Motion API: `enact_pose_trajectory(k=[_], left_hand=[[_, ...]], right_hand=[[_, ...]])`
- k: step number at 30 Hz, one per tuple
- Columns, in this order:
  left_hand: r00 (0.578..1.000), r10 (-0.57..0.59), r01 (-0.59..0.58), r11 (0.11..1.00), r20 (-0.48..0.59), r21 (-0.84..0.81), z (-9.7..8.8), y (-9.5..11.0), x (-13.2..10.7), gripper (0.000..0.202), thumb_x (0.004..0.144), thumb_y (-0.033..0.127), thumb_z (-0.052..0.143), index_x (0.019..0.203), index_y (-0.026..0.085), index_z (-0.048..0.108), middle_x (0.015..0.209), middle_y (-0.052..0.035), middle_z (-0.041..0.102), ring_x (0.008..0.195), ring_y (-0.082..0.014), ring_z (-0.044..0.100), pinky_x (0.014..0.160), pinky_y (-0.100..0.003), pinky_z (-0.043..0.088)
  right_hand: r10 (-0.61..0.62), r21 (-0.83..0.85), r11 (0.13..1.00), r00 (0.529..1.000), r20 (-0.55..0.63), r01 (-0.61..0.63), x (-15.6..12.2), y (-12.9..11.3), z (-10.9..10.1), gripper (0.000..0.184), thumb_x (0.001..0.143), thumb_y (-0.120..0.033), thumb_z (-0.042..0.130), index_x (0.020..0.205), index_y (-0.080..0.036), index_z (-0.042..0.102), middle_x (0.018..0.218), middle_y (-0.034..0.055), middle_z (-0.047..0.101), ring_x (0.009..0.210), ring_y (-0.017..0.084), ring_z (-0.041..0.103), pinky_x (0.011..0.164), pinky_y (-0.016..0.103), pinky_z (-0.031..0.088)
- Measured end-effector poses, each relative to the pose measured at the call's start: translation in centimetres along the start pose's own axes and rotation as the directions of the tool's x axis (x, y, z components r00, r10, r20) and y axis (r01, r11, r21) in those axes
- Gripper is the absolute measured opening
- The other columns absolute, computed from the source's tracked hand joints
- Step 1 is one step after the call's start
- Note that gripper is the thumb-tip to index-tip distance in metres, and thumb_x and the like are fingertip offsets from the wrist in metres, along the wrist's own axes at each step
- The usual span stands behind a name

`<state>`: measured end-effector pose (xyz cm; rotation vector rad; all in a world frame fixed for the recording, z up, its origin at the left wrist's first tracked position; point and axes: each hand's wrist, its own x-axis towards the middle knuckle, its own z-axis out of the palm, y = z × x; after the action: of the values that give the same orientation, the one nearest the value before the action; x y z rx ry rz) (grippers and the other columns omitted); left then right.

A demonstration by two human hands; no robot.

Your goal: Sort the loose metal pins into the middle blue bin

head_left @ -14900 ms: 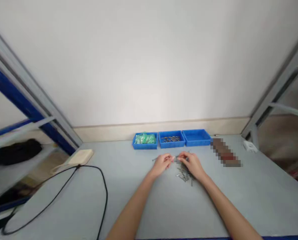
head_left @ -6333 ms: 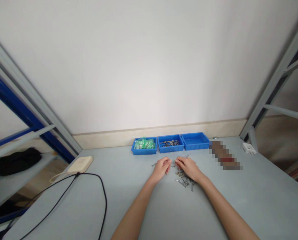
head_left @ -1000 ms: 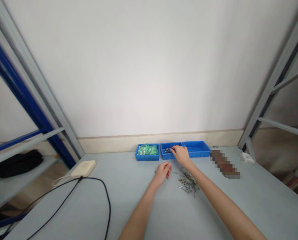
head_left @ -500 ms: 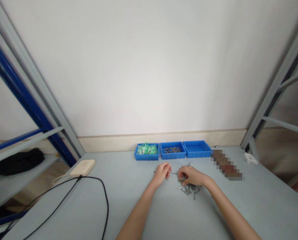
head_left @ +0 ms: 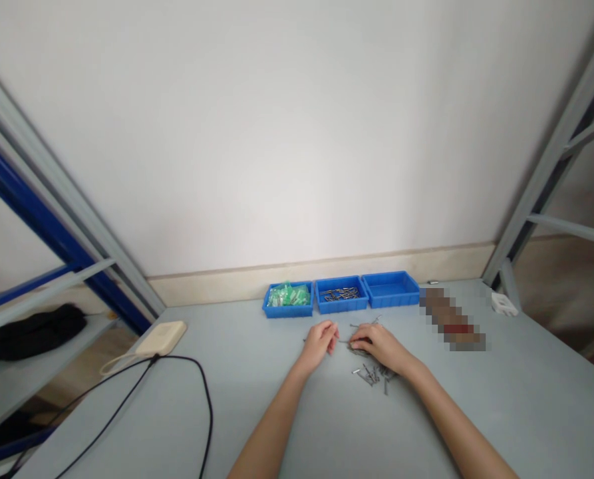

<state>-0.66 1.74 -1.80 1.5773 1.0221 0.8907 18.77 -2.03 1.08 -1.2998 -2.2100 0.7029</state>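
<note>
Head view, lower centre: the right hand [head_left: 380, 344] curls its fingers at a loose pile of slim grey metal fasteners [head_left: 374, 374], back from the middle blue plastic tray [head_left: 342, 306], apparently for another; the left hand [head_left: 318, 344] curls too. I can't tell either grip.

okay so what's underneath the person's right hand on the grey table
Slender grey metal screw-like pieces show on the near and far sides of the bare right hand, loose on the flat grey tabletop. What lies directly beneath the hand is covered.
</note>
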Motion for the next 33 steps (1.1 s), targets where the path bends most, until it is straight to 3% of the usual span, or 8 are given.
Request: enact_pose_trajectory(k=[5,12,14,17,21,24,29,33], left_hand=[[0.999,0.030,-0.030,0.999,0.021,0.012,0.0,0.2,-0.4,0.047,0.079,0.063,0.048,0.069,0.018,0.050,0.047,0.0051,0.046,0.042,-0.0094,0.042,0.045,-0.021,0.034],[0.992,0.053,-0.057,0.998,0.114,0.032,-0.2,0.9,-1.0,0.042,0.077,0.058,0.057,0.068,0.017,0.054,0.049,0.0046,0.046,0.046,-0.0095,0.043,0.048,-0.021,0.033],[0.992,0.051,-0.056,0.998,0.116,0.036,-0.2,1.1,-1.1,0.041,0.077,0.057,0.058,0.068,0.017,0.055,0.049,0.0046,0.046,0.046,-0.0095,0.042,0.048,-0.022,0.033],[0.993,0.056,-0.060,0.997,0.101,0.038,-0.1,1.2,-1.1,0.041,0.078,0.056,0.057,0.068,0.017,0.054,0.049,0.0050,0.045,0.046,-0.0093,0.042,0.048,-0.022,0.033],[0.999,0.046,-0.046,0.999,0.030,0.011,0.1,0.8,-0.9,0.041,0.077,0.058,0.055,0.070,0.018,0.050,0.046,0.0063,0.045,0.043,-0.0090,0.040,0.046,-0.021,0.033],[0.999,0.044,-0.044,0.999,0.019,-0.014,0.1,0.4,-0.6,0.039,0.076,0.057,0.056,0.073,0.019,0.048,0.046,0.0067,0.046,0.042,-0.0089,0.041,0.045,-0.021,0.033],[1.000,0.025,-0.025,0.999,0.003,-0.040,0.2,0.2,-0.5,0.041,0.074,0.059,0.057,0.080,0.019,0.048,0.046,0.0078,0.046,0.040,-0.0095,0.040,0.043,-0.021,0.032],[0.999,0.037,-0.037,0.999,0.004,-0.003,0.1,0.8,-0.8,0.043,0.077,0.062,0.053,0.071,0.019,0.048,0.045,0.0071,0.044,0.041,-0.0092,0.040,0.046,-0.022,0.032]], right_hand=[[-0.010,0.019,1.000,0.995,-0.096,0.012,0.2,-1.4,0.3,0.026,0.091,-0.032,0.048,0.094,-0.022,0.073,0.092,0.0055,0.071,0.086,0.019,0.063,0.080,0.028,0.043],[-0.042,0.031,0.999,0.994,-0.105,0.045,0.2,-2.2,1.3,0.031,0.092,-0.024,0.042,0.085,-0.023,0.072,0.086,0.0040,0.073,0.082,0.019,0.065,0.076,0.025,0.043],[-0.023,0.053,0.998,0.992,-0.123,0.029,0.2,-2.0,1.5,0.027,0.092,-0.025,0.044,0.093,-0.024,0.071,0.089,0.0036,0.074,0.083,0.019,0.066,0.077,0.025,0.044],[0.066,0.032,0.998,0.984,-0.164,-0.061,0.1,-1.8,1.6,0.026,0.091,-0.031,0.048,0.108,-0.023,0.066,0.084,0.0036,0.074,0.078,0.019,0.067,0.075,0.027,0.045],[0.153,-0.072,0.983,0.971,-0.181,-0.169,0.1,-1.8,1.1,0.027,0.092,-0.037,0.046,0.093,-0.023,0.069,0.075,0.0025,0.073,0.069,0.019,0.066,0.067,0.026,0.042],[0.142,-0.075,0.985,0.974,-0.178,-0.157,0.0,-2.0,0.8,0.029,0.093,-0.034,0.043,0.088,-0.024,0.069,0.077,0.0016,0.073,0.073,0.018,0.066,0.068,0.026,0.041],[0.115,-0.090,0.987,0.975,-0.189,-0.134,0.0,-2.1,0.7,0.030,0.094,-0.031,0.040,0.096,-0.024,0.069,0.081,0.0017,0.073,0.079,0.019,0.067,0.070,0.026,0.040],[0.143,-0.130,0.977,0.972,-0.184,-0.168,0.0,-2.1,0.8,0.032,0.095,-0.034,0.039,0.090,-0.022,0.068,0.078,0.0023,0.072,0.074,0.018,0.065,0.068,0.025,0.038]])
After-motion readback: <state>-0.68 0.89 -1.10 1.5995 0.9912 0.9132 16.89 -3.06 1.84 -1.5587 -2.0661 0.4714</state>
